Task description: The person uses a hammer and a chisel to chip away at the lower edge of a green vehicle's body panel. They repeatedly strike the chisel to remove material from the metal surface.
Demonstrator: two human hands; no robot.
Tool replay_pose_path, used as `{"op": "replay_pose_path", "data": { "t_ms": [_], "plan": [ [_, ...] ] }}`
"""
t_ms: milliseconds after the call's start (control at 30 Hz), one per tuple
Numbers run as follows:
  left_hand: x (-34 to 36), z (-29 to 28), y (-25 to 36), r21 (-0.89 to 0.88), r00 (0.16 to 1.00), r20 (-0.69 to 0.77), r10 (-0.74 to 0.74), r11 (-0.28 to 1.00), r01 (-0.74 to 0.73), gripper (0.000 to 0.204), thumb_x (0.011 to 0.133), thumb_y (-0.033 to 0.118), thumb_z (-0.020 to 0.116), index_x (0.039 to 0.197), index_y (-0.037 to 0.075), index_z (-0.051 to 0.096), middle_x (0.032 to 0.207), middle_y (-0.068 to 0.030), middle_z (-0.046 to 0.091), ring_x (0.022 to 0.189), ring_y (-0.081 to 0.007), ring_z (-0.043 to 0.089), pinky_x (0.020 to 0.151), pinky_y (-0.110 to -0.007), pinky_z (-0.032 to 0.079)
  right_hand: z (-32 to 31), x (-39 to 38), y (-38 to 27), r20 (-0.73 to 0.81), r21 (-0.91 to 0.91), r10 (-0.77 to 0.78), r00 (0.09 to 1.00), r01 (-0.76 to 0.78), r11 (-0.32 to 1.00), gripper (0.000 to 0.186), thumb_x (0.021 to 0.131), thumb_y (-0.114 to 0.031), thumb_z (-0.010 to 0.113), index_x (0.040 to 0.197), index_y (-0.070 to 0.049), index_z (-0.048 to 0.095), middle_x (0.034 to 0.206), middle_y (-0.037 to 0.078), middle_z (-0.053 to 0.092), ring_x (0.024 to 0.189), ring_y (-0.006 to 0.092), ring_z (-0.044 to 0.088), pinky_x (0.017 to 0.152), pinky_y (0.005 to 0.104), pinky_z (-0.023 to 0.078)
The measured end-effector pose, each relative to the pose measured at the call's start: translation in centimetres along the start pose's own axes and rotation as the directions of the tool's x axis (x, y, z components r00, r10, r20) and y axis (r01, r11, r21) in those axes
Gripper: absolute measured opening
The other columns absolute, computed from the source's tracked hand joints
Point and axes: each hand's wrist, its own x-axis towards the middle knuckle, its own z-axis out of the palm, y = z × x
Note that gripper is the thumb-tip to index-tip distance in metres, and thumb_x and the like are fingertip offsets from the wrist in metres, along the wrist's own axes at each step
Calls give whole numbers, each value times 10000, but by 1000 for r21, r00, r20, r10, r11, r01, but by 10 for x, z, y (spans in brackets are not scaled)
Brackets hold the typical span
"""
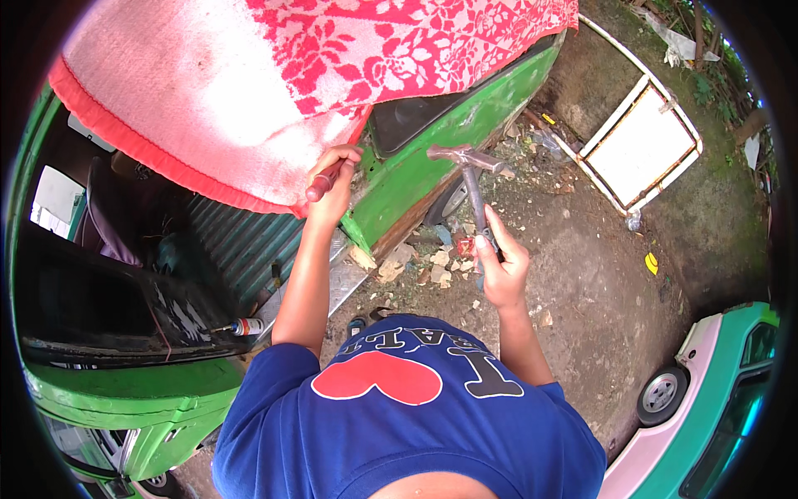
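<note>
My right hand (505,270) is closed around the shaft of a claw hammer (475,190), its metal head raised above the rubble-strewn ground. My left hand (336,193) grips a tool with a rounded reddish-brown handle (322,182); its working end is hidden, so I cannot tell its kind. That hand is at the edge of a green vehicle (416,187), beside a red and pale pink floral blanket (224,91) draped over it. The hammer head is apart from the left hand, to its right.
A can with a nozzle (248,327) lies at the vehicle's open doorway, by a ridged metal step (320,287). Broken chips (399,264) litter the ground. A white-panelled metal frame (644,141) lies at the right. A pink and teal car (706,391) stands lower right.
</note>
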Motion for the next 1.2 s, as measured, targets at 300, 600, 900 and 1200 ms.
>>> {"op": "replay_pose_path", "data": {
  "t_ms": [300,600,900,1200],
  "plan": [
    [8,-9,10,85,992,122,-33,996,23,115,945,-32,489,966,-4,599,1071,-74,630,998,-140,565,921,-284,440,17,1,-6,73,-59,-70,995,74,995,449,888,-10,642,1332,-39,577,741,27,586,629,70,480,583,238,417],
    [24,-9,22,173,968,225,-112,982,73,120,960,45,493,972,7,606,880,-41,628,851,-126,578,821,-275,464,48,9,-52,154,-123,-426,892,445,887,478,846,35,653,1307,-81,612,732,94,600,564,173,539,532,283,451],
    [35,-13,31,164,961,254,-114,984,73,119,902,75,546,944,10,637,835,-76,633,802,-132,589,768,-284,472,52,19,-72,174,-297,-272,946,314,902,482,868,18,632,1330,-116,599,664,74,516,537,159,476,518,285,418],
    [11,-20,28,196,955,274,111,966,-168,97,957,51,533,987,3,613,896,-58,590,829,-133,537,769,-268,440,45,-1,-46,15,-107,-269,963,269,957,444,883,-1,640,1323,-12,579,745,72,588,625,121,499,605,262,438]
  ]
}}
